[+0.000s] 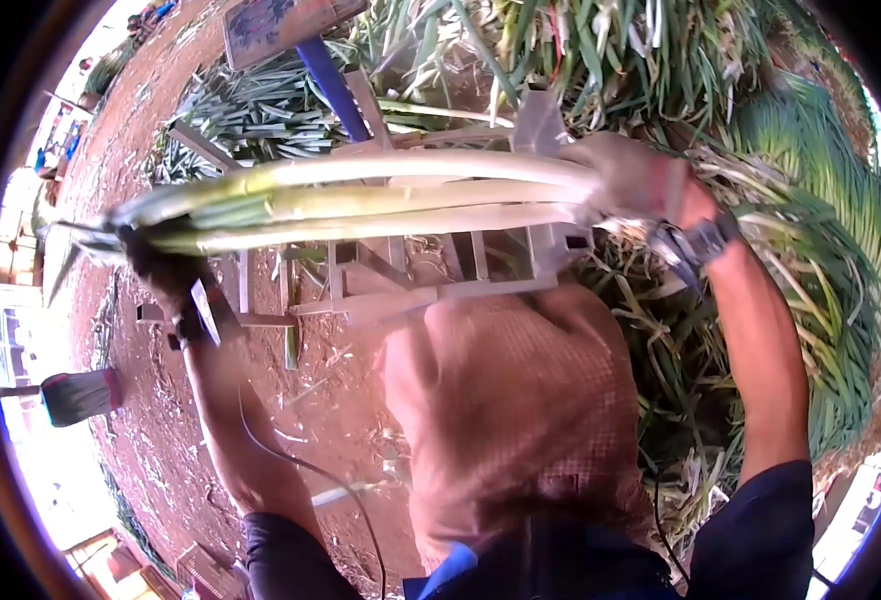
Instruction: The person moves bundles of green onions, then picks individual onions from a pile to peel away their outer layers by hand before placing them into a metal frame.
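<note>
A few long green onions (pixel 380 200) stretch sideways across the view, white ends to the right and green tops to the left. My right hand (pixel 625 180), in a pale glove, is closed around the white ends. At the other side my left hand (pixel 165 270), in a dark glove, grips the leafy tops; its fingers are partly hidden and blurred. A metal frame (pixel 410 300) with square tubes stands below the onions. On my left wrist is a shiny pale piece (pixel 205 312), with a thin cable running down near it.
Large heaps of green onions (pixel 810 150) lie at the right and the back (pixel 650 50). Cut green tops (pixel 250 110) are piled behind the frame, near a blue post (pixel 332 88) bearing a board (pixel 290 28). A broom-like head (pixel 80 397) is at the left, above littered soil (pixel 160 430).
</note>
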### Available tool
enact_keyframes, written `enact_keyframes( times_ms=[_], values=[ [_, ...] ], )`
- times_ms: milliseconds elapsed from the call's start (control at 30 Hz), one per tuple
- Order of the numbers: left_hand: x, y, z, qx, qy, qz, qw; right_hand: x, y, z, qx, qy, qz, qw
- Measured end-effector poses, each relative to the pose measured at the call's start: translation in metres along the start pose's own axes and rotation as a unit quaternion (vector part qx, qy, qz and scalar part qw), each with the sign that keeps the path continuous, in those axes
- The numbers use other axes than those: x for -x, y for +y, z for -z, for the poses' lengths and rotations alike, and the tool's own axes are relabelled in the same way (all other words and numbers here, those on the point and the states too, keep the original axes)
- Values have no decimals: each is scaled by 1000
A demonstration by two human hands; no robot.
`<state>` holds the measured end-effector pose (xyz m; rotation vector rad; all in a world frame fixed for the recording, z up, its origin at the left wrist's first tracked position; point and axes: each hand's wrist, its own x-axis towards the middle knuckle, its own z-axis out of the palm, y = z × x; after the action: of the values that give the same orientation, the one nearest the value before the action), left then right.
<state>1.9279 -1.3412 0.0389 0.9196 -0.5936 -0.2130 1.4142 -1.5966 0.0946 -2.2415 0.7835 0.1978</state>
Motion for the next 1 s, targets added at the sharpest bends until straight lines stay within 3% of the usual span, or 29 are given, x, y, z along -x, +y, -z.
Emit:
enact_keyframes(
  times_ms=[67, 100, 133, 167, 200, 233, 267, 367, 433, 467, 500, 533, 600, 633, 667, 700, 733, 767, 800, 867, 933, 1000],
  values=[
    [8, -35, 44, 65, 25, 60, 996, -69, 22, -17, 21, -24, 26, 999],
    [13, -49, 58, 18, 50, 107, 993, -92, 22, -24, 38, -44, 53, 997],
    [19, -64, 72, -29, 77, 153, 985, -109, 23, -30, 40, -51, 50, 997],
    [23, -85, 94, -9, 43, 167, 985, -121, 17, -38, 50, -96, 8, 994],
    [3, -138, 207, 347, -51, 292, 890, -132, 14, -44, 60, -140, -33, 988],
    [37, -138, 177, 40, 29, 259, 965, -143, 25, -56, 40, -179, -78, 980],
    [66, -144, 167, -63, 48, 306, 949, -156, 58, -77, 3, -208, -83, 975],
    [137, -130, 145, -223, -12, 441, 869, -165, 61, -90, 219, -310, -147, 914],
    [161, -100, 110, -251, -34, 472, 844, -170, 71, -93, 179, -319, -162, 916],
    [163, -72, 76, -313, 11, 517, 797, -169, 75, -92, 145, -321, -172, 920],
    [163, -55, 52, -372, 56, 558, 740, -169, 63, -90, 202, -320, -169, 910],
    [163, -50, 35, -371, 54, 561, 738, -171, 61, -90, 200, -323, -172, 909],
    [157, -55, 8, -434, -71, 414, 797, -172, 54, -85, 202, -294, -159, 921],
    [153, -69, 3, -531, -141, 325, 770, -169, 47, -80, 214, -292, -152, 920],
    [157, -89, -5, -469, -177, 226, 835, -162, 43, -75, 214, -290, -155, 920],
    [153, -110, -17, -461, -226, 154, 844, -153, 42, -72, 185, -200, -119, 955],
    [146, -128, -34, -513, -271, 83, 810, -142, 39, -68, 155, -106, -82, 979],
    [143, -144, -46, -516, -310, 1, 798, -132, 29, -60, 129, -92, -83, 984],
    [139, -161, -52, -577, -357, -77, 730, -119, 29, -57, 129, -88, -90, 984],
    [150, -193, -49, -635, -392, -115, 656, -86, 35, -55, 46, 53, -15, 997],
    [152, -185, -60, -669, -440, 34, 599, -40, 29, -53, -36, 116, -14, 992],
    [169, -180, -44, -583, -534, -141, 596, 10, 46, -74, -112, 202, 0, 973]
  ],
)
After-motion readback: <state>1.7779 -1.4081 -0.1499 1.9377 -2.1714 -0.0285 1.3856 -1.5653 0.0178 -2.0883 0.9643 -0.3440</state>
